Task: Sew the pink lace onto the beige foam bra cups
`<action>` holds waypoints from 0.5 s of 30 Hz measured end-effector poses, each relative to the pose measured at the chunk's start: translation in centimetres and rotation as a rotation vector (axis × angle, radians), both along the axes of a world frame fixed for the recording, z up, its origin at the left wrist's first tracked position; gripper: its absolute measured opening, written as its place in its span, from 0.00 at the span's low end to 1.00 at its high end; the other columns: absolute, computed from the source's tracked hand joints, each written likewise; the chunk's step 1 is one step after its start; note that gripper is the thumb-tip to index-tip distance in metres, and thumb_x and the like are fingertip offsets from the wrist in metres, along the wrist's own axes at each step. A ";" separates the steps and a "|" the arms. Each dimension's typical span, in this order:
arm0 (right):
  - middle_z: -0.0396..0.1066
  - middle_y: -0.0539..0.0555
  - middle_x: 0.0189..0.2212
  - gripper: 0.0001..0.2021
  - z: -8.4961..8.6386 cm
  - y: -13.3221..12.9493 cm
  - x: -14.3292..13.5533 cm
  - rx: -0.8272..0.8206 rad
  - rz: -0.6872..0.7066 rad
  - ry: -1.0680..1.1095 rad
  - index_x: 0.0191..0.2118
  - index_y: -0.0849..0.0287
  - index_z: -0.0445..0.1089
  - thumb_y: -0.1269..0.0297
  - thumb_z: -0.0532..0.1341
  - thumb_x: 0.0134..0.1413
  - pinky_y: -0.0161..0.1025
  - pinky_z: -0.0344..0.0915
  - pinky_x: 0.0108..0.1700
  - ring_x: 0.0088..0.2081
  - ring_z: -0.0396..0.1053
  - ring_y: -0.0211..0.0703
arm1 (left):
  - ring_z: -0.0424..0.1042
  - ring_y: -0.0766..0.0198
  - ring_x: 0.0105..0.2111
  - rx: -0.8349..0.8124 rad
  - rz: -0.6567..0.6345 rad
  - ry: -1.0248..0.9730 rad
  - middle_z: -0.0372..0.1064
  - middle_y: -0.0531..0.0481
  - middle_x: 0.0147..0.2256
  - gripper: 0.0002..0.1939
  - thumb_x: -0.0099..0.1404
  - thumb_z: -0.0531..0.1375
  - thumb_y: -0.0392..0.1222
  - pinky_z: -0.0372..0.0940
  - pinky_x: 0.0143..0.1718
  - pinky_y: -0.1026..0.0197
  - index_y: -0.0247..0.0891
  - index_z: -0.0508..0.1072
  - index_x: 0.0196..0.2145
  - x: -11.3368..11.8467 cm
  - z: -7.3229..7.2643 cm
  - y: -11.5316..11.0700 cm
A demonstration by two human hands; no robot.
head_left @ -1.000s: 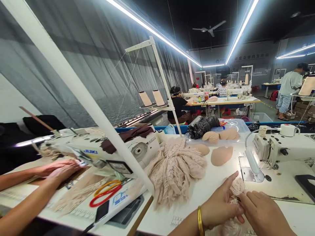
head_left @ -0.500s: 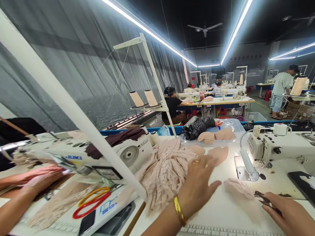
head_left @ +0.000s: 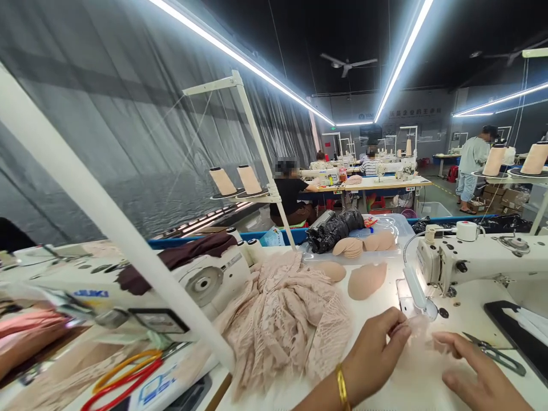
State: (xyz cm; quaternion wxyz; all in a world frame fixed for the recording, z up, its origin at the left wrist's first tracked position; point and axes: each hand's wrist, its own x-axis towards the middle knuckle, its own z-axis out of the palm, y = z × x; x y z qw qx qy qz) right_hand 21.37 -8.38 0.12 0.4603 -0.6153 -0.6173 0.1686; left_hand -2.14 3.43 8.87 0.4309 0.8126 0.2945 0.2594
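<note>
My left hand (head_left: 377, 348), with a gold bangle at the wrist, pinches the edge of a thin pale pink lace piece (head_left: 417, 345) in front of the sewing machine's needle area. Just right of it, my right hand (head_left: 468, 362) has its thumb and fingers apart beside the lace, partly blurred. Small dark thread snips (head_left: 499, 354) lie on the machine bed beyond my right hand. A large heap of beige lace (head_left: 282, 319) rests left of my hands. One beige oval pad (head_left: 366, 281) lies behind them.
The white sewing machine (head_left: 479, 260) stands at the right, a black tray (head_left: 520, 331) before it. A clear plastic bin lid (head_left: 405, 228) bears stacked pads and a black bag. At left are a white slanting pole (head_left: 115, 220), another machine (head_left: 171, 279) and a co-worker's arm (head_left: 32, 342).
My left hand has moved right from the pads and lace heap and now pinches the lace piece. My right hand has let go of the snips, which now lie on the machine bed.
</note>
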 end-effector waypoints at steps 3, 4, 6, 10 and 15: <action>0.76 0.49 0.31 0.24 1.7 1.2 -3.6 -0.133 0.054 0.503 0.41 0.52 0.76 0.34 0.65 0.61 0.39 0.71 0.39 0.35 0.73 0.46 | 0.60 0.63 0.32 -0.373 -0.019 -0.266 0.63 0.53 0.31 0.22 0.68 0.65 0.62 0.56 0.35 0.61 0.39 0.67 0.35 -1.3 -0.7 -0.8; 0.72 0.48 0.28 0.24 2.1 1.5 -4.4 -0.161 0.093 0.652 0.38 0.53 0.74 0.34 0.66 0.60 0.37 0.68 0.36 0.32 0.69 0.43 | 0.60 0.64 0.32 -0.482 -0.018 -0.345 0.64 0.52 0.32 0.26 0.63 0.69 0.64 0.56 0.35 0.62 0.39 0.67 0.34 -1.6 -1.2 -1.0; 0.65 0.45 0.24 0.25 2.7 1.8 -5.3 -0.191 0.191 0.869 0.33 0.54 0.70 0.34 0.67 0.59 0.36 0.61 0.33 0.29 0.62 0.40 | 0.62 0.65 0.32 -0.644 -0.008 -0.484 0.66 0.51 0.34 0.31 0.53 0.76 0.63 0.56 0.34 0.63 0.39 0.64 0.31 -2.1 -2.2 -1.3; 0.61 0.45 0.22 0.25 2.3 2.5 -5.3 -0.212 0.246 0.889 0.32 0.54 0.68 0.34 0.65 0.60 0.36 0.58 0.33 0.27 0.59 0.39 | 0.58 0.70 0.26 -0.778 0.001 -0.571 0.63 0.55 0.29 0.33 0.49 0.78 0.58 0.52 0.29 0.65 0.40 0.59 0.29 -2.6 -3.6 -1.4; 0.61 0.45 0.22 0.29 -1.5 5.5 -3.6 -0.218 0.094 0.529 0.36 0.51 0.71 0.27 0.61 0.57 0.38 0.62 0.29 0.25 0.63 0.43 | 0.71 0.62 0.36 -0.067 0.219 0.080 0.72 0.50 0.38 0.13 0.70 0.63 0.51 0.66 0.38 0.62 0.39 0.70 0.42 -3.0 -2.5 3.9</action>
